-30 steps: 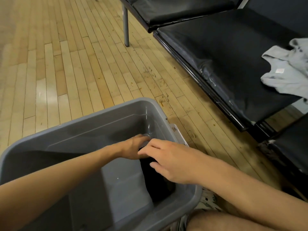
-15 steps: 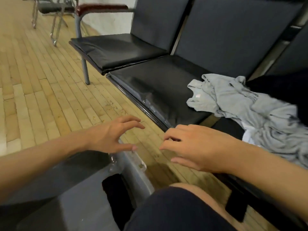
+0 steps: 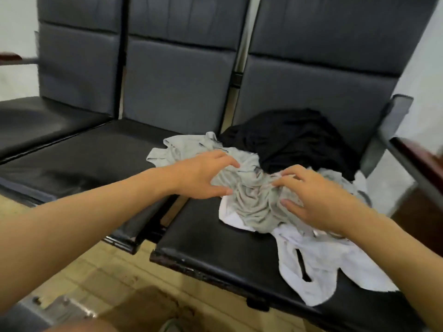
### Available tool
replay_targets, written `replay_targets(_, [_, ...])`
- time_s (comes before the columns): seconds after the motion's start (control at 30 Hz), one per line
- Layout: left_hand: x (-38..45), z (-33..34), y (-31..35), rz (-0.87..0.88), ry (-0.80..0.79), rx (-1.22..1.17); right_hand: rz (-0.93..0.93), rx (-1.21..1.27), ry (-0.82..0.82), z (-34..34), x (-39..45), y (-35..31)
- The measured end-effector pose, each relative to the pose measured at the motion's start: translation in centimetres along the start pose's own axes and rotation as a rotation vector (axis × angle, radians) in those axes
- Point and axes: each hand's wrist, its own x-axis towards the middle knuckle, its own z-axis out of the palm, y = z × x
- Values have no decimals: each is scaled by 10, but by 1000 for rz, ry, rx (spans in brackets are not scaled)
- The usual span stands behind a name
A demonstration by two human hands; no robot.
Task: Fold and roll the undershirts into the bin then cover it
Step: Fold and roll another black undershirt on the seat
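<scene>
The crumpled grey undershirt (image 3: pixel 249 188), bunched on the black seat (image 3: pixel 215 240) with its long axis running ten to four o'clock, is gripped by the curled, half-spread fingers of the left hand (image 3: pixel 201 176) and right hand (image 3: pixel 314 200).

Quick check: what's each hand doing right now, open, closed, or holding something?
Left hand: fingers curled into the crumpled grey undershirt, grasping it.
Right hand: fingers curled into the same grey undershirt, grasping it.
</scene>
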Motion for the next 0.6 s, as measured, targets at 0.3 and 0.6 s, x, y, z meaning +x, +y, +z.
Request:
replay_targets(0.3, [147,28,43,-152,-71,174,414,1,-60,-48,41,104])
replay_targets(0.6, [150,36,24,-239,231,167,496,30,11,-13,51,116])
